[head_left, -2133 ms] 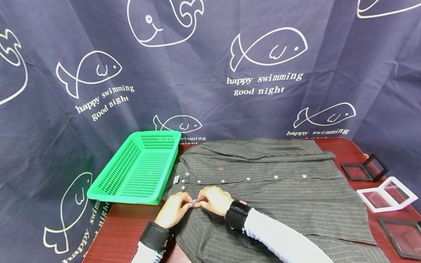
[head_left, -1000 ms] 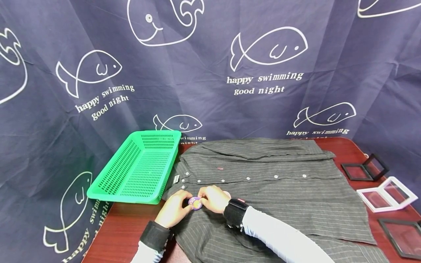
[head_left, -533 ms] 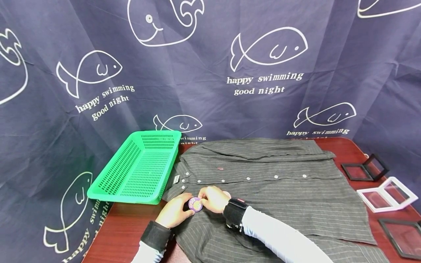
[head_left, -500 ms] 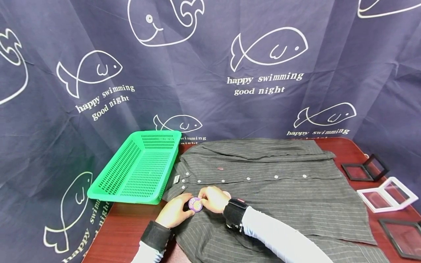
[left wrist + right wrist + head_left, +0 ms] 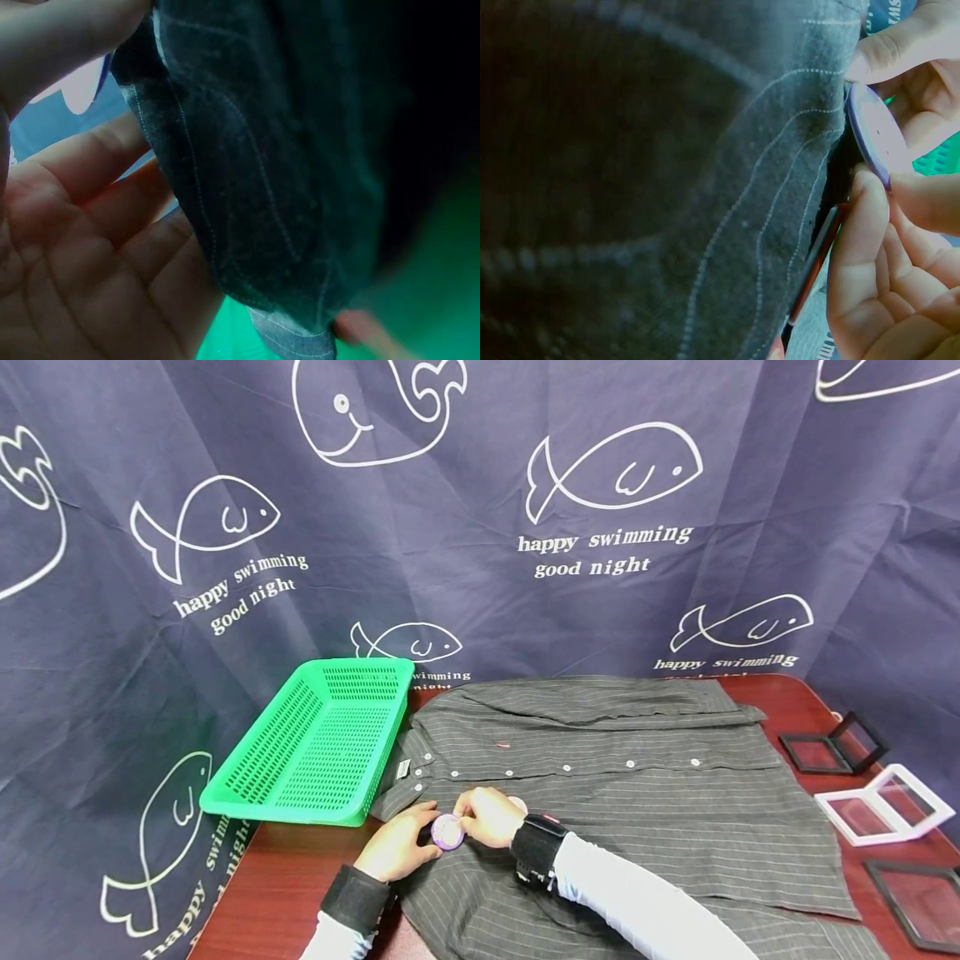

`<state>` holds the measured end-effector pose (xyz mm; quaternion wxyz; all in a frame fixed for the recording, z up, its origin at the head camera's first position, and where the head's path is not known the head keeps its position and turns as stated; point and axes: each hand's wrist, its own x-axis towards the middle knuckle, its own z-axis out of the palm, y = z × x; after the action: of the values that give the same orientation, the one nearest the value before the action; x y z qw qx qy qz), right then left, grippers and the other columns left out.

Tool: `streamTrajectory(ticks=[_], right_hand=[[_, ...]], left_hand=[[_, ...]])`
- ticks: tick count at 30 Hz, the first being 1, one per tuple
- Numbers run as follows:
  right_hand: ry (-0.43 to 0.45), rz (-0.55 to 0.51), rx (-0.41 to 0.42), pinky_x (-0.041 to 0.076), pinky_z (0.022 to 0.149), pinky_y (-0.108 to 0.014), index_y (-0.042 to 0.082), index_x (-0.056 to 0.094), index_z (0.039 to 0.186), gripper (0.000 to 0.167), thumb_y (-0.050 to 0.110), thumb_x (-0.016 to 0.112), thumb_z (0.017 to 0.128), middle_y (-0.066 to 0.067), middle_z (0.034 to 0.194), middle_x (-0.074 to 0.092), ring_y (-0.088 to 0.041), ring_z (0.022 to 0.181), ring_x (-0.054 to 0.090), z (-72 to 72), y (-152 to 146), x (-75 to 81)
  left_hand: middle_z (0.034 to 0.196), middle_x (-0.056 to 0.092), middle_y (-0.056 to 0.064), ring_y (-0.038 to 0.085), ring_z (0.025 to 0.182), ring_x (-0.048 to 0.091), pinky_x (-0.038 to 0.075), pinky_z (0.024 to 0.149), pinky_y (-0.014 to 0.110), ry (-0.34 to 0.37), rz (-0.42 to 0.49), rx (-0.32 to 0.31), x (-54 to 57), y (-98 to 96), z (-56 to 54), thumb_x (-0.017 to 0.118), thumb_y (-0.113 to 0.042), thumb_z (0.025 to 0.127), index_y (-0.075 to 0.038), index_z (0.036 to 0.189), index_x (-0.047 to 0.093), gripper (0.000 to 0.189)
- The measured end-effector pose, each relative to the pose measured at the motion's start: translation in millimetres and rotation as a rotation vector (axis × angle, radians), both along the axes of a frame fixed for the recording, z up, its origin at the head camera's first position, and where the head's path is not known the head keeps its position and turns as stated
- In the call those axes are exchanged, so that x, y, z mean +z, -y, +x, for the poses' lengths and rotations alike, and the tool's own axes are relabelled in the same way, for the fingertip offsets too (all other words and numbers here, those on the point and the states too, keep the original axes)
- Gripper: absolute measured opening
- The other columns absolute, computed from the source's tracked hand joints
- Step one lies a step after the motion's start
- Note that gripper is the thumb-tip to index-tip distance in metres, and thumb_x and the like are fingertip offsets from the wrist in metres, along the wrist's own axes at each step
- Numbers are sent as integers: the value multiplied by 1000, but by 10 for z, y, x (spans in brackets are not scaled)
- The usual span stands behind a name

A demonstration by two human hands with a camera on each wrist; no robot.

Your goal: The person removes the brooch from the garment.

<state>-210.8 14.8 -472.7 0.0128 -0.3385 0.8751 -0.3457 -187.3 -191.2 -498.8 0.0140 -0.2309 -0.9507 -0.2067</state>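
Note:
A round purple-rimmed pin badge (image 5: 448, 832) lies against the dark striped shirt (image 5: 600, 810), close below the collar. My right hand (image 5: 491, 817) pinches the badge's right edge between thumb and forefinger, also visible in the right wrist view with the badge (image 5: 881, 131) nearly edge-on. To its left, my left hand (image 5: 397, 843) pinches the shirt cloth; the left wrist view has its thumb above the cloth (image 5: 247, 172) and its fingers partly behind it. The badge's pin is hidden. Partly behind my right hand is a second pale round badge (image 5: 517, 804), whose reddish edge shows in the right wrist view.
A green plastic basket (image 5: 330, 760) stands on the left of the red-brown table (image 5: 277, 877). Along the right edge are a black folding frame (image 5: 817, 752), a white one (image 5: 870, 818) and another black frame (image 5: 926, 906). A dark patterned curtain hangs behind.
The badge has turned from nearly edge-on to facing up and shifted slightly downward. My left thumb has moved off the badge's edge, toward the left. My right hand has barely moved.

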Motion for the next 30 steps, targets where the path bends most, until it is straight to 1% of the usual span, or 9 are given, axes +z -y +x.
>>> streamTrajectory(ticks=[6, 11, 13, 15, 18, 21, 24, 28, 30], right_hand=[[49, -1, 3, 38, 55, -17, 3, 69, 81, 6, 2, 66, 76, -2, 66, 64, -1, 60, 44, -3, -12, -10], [69, -5, 11, 38, 55, -18, 3, 69, 81, 6, 2, 66, 76, -1, 66, 64, -1, 60, 45, -9, -41, -5], [88, 5, -13, 38, 54, -19, 6, 70, 82, 7, 4, 66, 77, 2, 66, 64, 0, 60, 45, -1, -53, 6], [106, -5, -18, 38, 53, -18, 7, 70, 82, 7, 4, 65, 77, 2, 66, 65, 1, 59, 45, 5, -71, 24], [125, -38, -13, 39, 53, -17, 6, 70, 83, 8, 3, 64, 79, 2, 65, 66, 3, 57, 46, 10, -123, 46], [131, -95, 19, 41, 55, -15, 2, 69, 84, 8, 0, 63, 80, -2, 66, 67, 5, 57, 48, 4, -193, 66], [143, -134, 4, 42, 55, -15, 2, 69, 87, 8, 1, 62, 82, -1, 67, 66, 5, 58, 49, -1, -272, 96], [173, -195, -18, 42, 51, -17, 0, 68, 90, 9, 2, 61, 85, -2, 66, 63, 4, 54, 48, -22, -407, 145], [177, -220, -31, 41, 51, -17, -1, 68, 91, 10, 2, 61, 85, -3, 67, 63, 3, 54, 47, -34, -485, 166]], left_hand=[[132, 61, 17, 33, 122, 59, 47, 100, 47, 0, -4, 6, 6, -9, 7, 79, -15, 71, 0, 118, 67, 50], [132, 61, 17, 33, 122, 59, 47, 100, 47, 11, -3, 15, 25, -18, 19, 79, -14, 72, 2, 119, 66, 51], [132, 61, 17, 34, 123, 59, 47, 101, 48, 18, 3, 17, 38, -23, 23, 79, -14, 72, 2, 119, 66, 51], [133, 61, 17, 34, 123, 58, 46, 101, 48, 24, 3, 20, 46, -27, 23, 79, -14, 72, 2, 119, 66, 51], [133, 60, 17, 33, 124, 58, 46, 102, 48, 38, 0, 24, 48, -27, 19, 79, -14, 73, 1, 120, 66, 51], [134, 60, 15, 33, 125, 57, 46, 102, 48, 55, 0, 32, 44, -21, 12, 79, -16, 74, 0, 121, 65, 52], [135, 59, 14, 33, 126, 57, 46, 102, 48, 62, -2, 39, 53, -19, 11, 79, -17, 74, 0, 122, 65, 52], [136, 59, 14, 34, 127, 56, 45, 103, 48, 74, 1, 44, 73, -23, 18, 79, -17, 75, 1, 122, 65, 53], [136, 58, 15, 35, 127, 55, 45, 103, 49, 83, 5, 47, 81, -25, 25, 79, -17, 75, 1, 123, 64, 53]])
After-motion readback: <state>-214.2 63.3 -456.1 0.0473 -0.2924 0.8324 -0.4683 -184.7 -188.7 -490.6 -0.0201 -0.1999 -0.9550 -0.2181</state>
